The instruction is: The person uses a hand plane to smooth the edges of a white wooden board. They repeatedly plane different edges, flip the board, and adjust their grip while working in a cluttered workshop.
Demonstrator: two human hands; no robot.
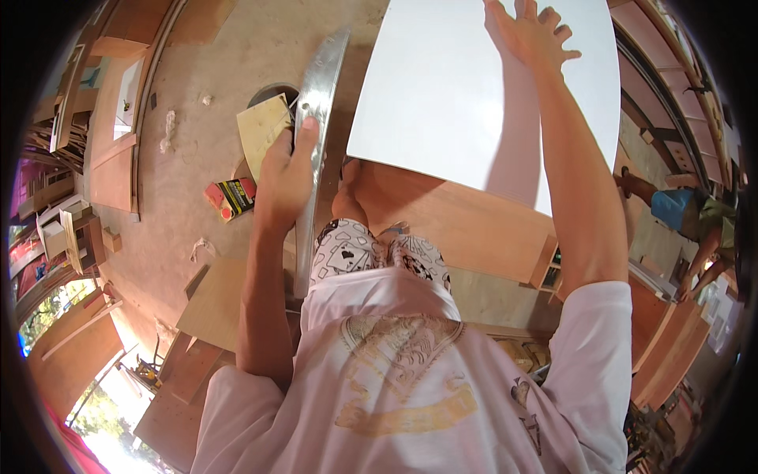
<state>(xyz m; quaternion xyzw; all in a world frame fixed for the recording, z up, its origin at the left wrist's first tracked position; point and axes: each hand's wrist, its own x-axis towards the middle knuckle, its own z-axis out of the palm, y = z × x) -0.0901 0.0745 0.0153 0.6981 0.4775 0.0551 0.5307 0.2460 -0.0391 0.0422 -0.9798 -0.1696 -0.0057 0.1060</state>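
My left hand grips a long shiny metal straightedge, thumb along its face below a small hole. The bar stands to the left of a large white panel and runs down beside my leg. Over the far right part of that panel, my right hand is spread with its fingers apart and holds nothing. Its arm throws a shadow on the white surface. Whether the palm touches the panel I cannot tell. Under the panel's near edge lies a brown wooden board.
A red, black and yellow can stands on the floor by a pale board piece. Plywood sheets lie at lower left. On the right a person bends over wooden panels. Timber scraps are piled far left.
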